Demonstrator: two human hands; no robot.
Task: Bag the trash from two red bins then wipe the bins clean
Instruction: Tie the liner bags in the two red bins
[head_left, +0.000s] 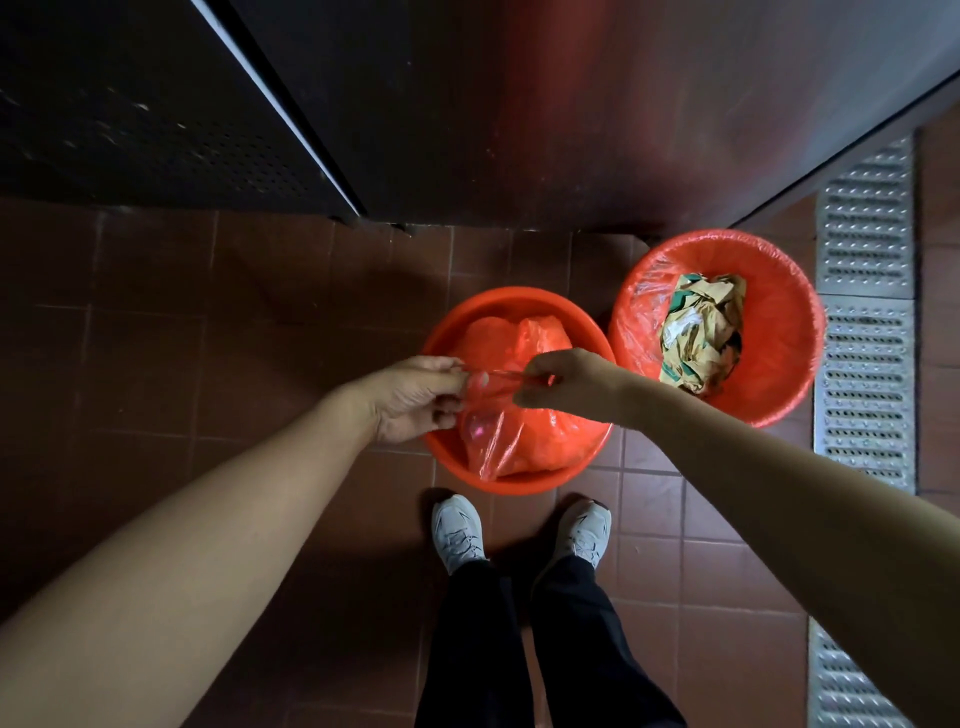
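1. Progress, near bin (441, 338), centre of frame: the red bag (524, 431) inside it is gathered up, with its neck drawn into a thin strand. Judged to be mid-tie; whether a knot has formed cannot be told. The bag sits in the bin, not lifted out.
2. Progress, far bin (779, 332), right of centre and touching or just beside the near bin: its plastic liner (644, 296) is folded over the rim and open. Crumpled brown paper trash (701, 332) lies inside. This one appears untouched.
3. Left to do, by judgement: finish the tie, lift the bag out, bag the far bin's trash, wipe both bins. No cloth is visible.
4. Left hand (415, 397): fingers curled, pinching the left end of the bag's neck, over the left rim of the near bin.
5. Right hand (566, 379): fingers curled, pinching the right end of the same strand, over the bin's right side.
6. The strand runs taut between both hands; the bag's bulk hangs just below them in the frame.
7. Surroundings: tiled floor (208, 364), metal drain grate (865, 312) at right edge, white shoes (460, 530) below the near bin.
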